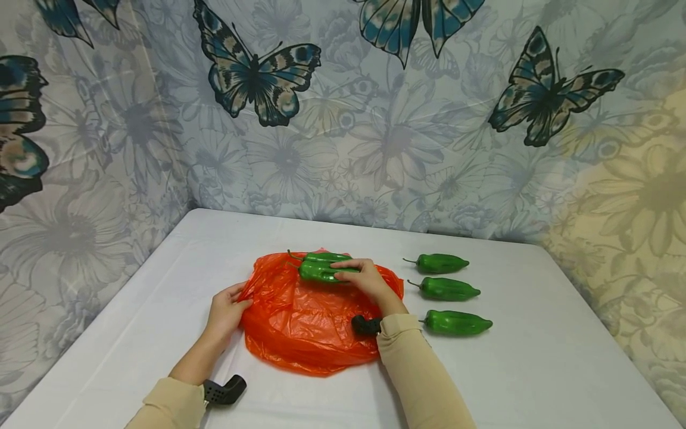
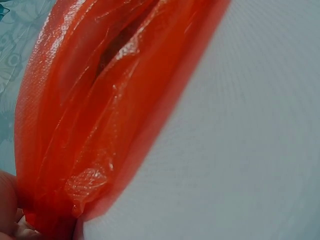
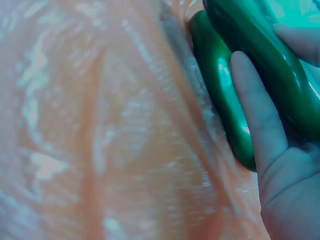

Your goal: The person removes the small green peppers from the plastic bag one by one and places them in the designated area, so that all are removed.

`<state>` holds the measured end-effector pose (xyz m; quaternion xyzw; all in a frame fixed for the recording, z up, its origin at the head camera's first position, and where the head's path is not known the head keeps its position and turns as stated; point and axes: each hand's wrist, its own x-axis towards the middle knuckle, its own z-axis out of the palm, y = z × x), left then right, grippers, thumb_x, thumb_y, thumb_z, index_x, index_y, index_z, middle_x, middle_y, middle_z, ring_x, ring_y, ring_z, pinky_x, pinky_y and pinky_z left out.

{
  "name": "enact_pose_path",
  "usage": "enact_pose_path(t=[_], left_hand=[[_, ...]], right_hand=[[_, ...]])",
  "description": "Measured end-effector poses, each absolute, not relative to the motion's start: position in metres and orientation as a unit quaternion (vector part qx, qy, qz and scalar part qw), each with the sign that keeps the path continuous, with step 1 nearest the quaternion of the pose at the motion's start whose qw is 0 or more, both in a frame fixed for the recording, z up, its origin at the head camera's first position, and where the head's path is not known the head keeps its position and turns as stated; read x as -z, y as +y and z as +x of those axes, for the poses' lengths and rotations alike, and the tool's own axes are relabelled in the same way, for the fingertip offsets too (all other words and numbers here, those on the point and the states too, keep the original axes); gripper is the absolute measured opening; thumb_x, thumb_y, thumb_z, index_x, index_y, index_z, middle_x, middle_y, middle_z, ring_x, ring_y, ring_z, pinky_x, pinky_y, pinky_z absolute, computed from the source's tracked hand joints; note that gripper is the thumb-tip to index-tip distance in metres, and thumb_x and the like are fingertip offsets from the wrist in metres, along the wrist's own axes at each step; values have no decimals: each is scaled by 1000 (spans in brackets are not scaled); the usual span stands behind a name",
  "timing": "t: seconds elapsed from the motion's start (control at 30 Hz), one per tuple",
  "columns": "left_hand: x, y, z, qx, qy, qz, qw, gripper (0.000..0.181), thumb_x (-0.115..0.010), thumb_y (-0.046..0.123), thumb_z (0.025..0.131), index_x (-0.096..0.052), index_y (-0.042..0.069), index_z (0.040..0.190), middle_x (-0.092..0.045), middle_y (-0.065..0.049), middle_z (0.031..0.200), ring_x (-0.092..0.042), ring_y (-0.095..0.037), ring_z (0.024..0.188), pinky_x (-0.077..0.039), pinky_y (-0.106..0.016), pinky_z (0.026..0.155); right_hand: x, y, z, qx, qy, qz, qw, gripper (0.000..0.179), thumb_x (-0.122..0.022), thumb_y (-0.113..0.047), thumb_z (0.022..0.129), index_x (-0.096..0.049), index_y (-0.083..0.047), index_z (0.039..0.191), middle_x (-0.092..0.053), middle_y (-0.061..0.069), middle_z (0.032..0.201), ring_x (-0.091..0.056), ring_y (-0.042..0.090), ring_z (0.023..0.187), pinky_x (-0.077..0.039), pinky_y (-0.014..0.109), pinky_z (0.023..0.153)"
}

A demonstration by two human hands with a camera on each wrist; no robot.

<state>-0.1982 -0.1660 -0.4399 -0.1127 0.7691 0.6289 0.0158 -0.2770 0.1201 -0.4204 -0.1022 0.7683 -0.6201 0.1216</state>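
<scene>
A crumpled red plastic bag [image 1: 316,322] lies spread on the white table. At its left edge my left hand [image 1: 226,308] pinches the plastic between thumb and fingers; the left wrist view shows the bag's gathered folds [image 2: 115,125] running into the fingers. My right hand [image 1: 371,281] grips a green pepper [image 1: 317,272] over the far part of the bag, thumb on the near side and fingers on the far side. Just behind it lies a second green pepper [image 1: 320,257]. In the right wrist view, a finger [image 3: 255,95] runs between the held pepper [image 3: 272,60] and the other one [image 3: 220,90].
To the right of the bag three more green peppers lie in a column: a far one [image 1: 442,263], a middle one [image 1: 449,289] and a near one [image 1: 458,322] beside the right sleeve. Behind the white table [image 1: 536,345] stands a butterfly-patterned wall [image 1: 375,155].
</scene>
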Motion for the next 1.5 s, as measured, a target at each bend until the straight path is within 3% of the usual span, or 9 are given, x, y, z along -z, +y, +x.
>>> enact_pose_path(t=[0.2,0.37,0.5,0.7,0.97,1.27,1.3,1.37,1.5], left_hand=[[440,-166,-198,-629,769,-115,20,45,-48,-1,92,-41,-6,136,-47,-29,135,-50,-30,119,-52,-20,83],[439,-166,-198,-630,768,-115,18,45,-48,-1,91,-41,-6,135,-47,-29,134,-50,-30,119,-51,-18,82],[439,-166,-198,-628,769,-114,15,45,-47,-2,91,-42,-7,135,-48,-29,134,-50,-28,117,-50,-14,79],[440,-166,-198,-626,771,-112,10,45,-47,-3,90,-42,-7,135,-48,-29,133,-51,-28,116,-50,-14,79],[441,-166,-200,-623,774,-112,4,43,-47,-3,90,-45,-7,133,-51,-29,130,-56,-23,109,-51,-15,77],[441,-166,-199,-624,772,-118,10,44,-47,-2,91,-43,-7,134,-49,-28,132,-52,-28,115,-52,-20,83],[441,-166,-199,-624,772,-119,10,44,-47,-2,91,-43,-6,134,-49,-28,132,-52,-28,116,-51,-20,82],[441,-166,-199,-624,772,-119,8,44,-47,-2,90,-43,-6,134,-49,-29,132,-52,-28,115,-51,-19,81],[441,-166,-200,-621,775,-117,7,44,-47,-2,90,-44,-7,133,-50,-28,131,-54,-26,113,-52,-20,82]], right_hand=[[409,121,-275,632,765,-84,95,33,-67,-4,82,-65,4,113,-53,18,133,-51,28,119,-52,27,84],[393,121,-269,635,766,-61,80,32,-67,-7,82,-66,1,113,-59,15,125,-59,19,100,-52,36,87],[382,125,-263,637,766,-53,72,31,-66,-8,83,-66,-1,114,-60,14,123,-61,10,93,-52,34,87],[365,137,-252,651,754,-58,69,34,-63,-9,87,-62,0,120,-53,14,132,-61,18,105,-48,40,94],[349,159,-231,636,767,-58,61,39,-62,-12,88,-58,0,124,-47,12,138,-45,28,125,-46,41,98],[337,188,-213,594,800,-73,45,43,-65,-22,86,-59,-1,124,-50,14,136,-50,20,118,-43,44,101],[337,191,-211,589,804,-72,42,43,-66,-23,86,-60,-2,123,-51,13,135,-51,18,115,-48,40,93],[336,196,-206,581,810,-70,38,43,-67,-25,85,-61,-4,122,-53,10,134,-51,16,116,-48,40,92],[340,206,-197,574,815,-72,32,44,-69,-27,83,-62,-5,120,-58,2,128,-47,24,124,-46,42,92]])
